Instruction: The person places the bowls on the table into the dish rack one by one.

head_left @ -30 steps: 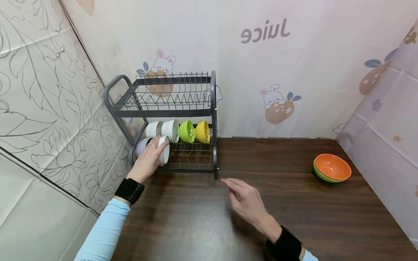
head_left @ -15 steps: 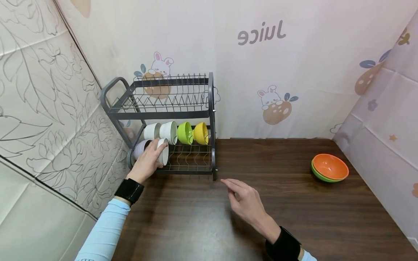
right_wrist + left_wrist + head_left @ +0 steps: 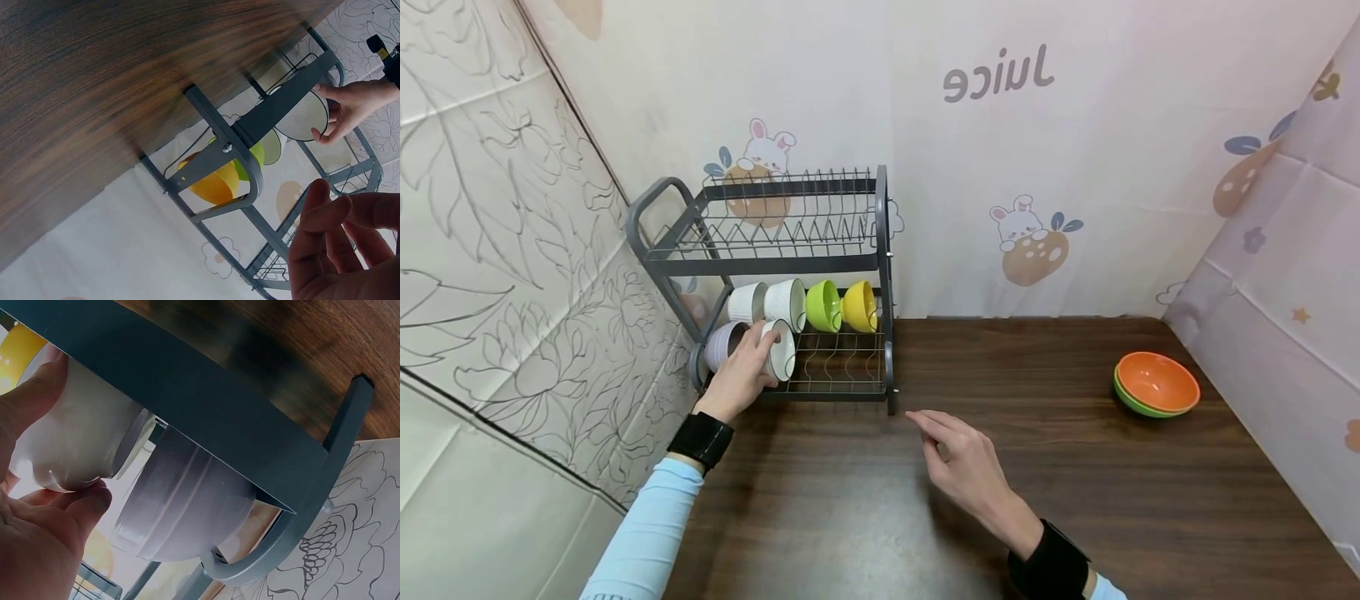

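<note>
My left hand [image 3: 741,375] grips a white bowl [image 3: 784,354] at the front of the dish rack's lower tier. Its open side faces right. In the left wrist view, thumb and fingers hold opposite sides of this white bowl [image 3: 84,425], whose foot points toward a pale purple bowl [image 3: 187,494]. That purple bowl stands on edge at the rack's left end. Over the table, right of the rack, my right hand [image 3: 966,467] hovers with loosely bent fingers and holds nothing. The right wrist view shows its fingers [image 3: 319,219] bent, with nothing between them.
Behind the held bowl, two white bowls [image 3: 785,304], a green bowl [image 3: 822,306] and a yellow bowl [image 3: 857,307] line the lower tier. The grey dish rack [image 3: 767,266] has a wire upper tier. An orange bowl [image 3: 1157,382] sits inside a green one on the right.
The white bowl in my left hand has shifted slightly right, away from the purple bowl, and its opening shows more. My right hand stays in place. The head view has turned slightly.
</note>
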`<state>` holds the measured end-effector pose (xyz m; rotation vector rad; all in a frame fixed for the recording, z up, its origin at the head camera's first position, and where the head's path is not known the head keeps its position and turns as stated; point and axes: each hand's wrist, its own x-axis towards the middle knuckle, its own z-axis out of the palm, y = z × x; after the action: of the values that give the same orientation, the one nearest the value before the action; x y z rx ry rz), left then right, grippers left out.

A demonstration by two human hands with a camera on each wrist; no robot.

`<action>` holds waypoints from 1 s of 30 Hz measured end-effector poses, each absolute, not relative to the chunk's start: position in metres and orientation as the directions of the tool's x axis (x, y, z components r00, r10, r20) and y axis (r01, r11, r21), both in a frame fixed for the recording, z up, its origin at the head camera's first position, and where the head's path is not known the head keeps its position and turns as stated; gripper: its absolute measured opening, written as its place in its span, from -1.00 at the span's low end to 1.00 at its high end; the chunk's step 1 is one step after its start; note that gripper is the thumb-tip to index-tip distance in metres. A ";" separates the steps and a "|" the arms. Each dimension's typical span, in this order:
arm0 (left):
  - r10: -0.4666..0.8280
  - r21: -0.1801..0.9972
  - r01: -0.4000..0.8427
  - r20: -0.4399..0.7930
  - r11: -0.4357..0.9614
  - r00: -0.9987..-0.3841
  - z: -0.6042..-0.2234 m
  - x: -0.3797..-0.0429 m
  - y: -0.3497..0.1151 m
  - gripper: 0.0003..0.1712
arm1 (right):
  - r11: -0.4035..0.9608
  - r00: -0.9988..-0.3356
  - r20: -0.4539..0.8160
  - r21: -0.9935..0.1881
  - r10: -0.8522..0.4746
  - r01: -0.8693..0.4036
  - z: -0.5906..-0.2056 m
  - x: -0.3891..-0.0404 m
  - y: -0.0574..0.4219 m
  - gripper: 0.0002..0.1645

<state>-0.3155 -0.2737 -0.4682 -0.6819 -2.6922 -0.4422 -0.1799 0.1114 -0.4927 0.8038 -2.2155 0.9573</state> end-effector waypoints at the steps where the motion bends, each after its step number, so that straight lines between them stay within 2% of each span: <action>1: 0.400 0.217 0.503 0.384 0.837 -0.832 -0.469 -0.316 -0.274 -0.11 | 0.560 -0.646 0.705 -0.421 -0.292 -0.713 -0.493 -0.180 0.111 -0.43; 22: 0.395 0.233 0.496 0.370 0.837 -0.841 -0.468 -0.318 -0.273 -0.14 | 0.559 -0.646 0.706 -0.423 -0.289 -0.713 -0.496 -0.178 0.112 -0.43; 27: 0.386 0.235 0.484 0.363 0.843 -0.848 -0.470 -0.317 -0.274 -0.10 | 0.562 -0.644 0.711 -0.421 -0.283 -0.712 -0.497 -0.177 0.112 -0.42; 30: 0.378 0.192 0.459 0.345 0.867 -0.859 -0.468 -0.313 -0.272 -0.01 | 0.563 -0.644 0.711 -0.421 -0.282 -0.711 -0.497 -0.177 0.112 -0.42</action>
<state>-0.3130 -0.2720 -0.4681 -0.6296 -2.7427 -0.3881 -0.1767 0.1121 -0.4973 0.7924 -2.2105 0.9563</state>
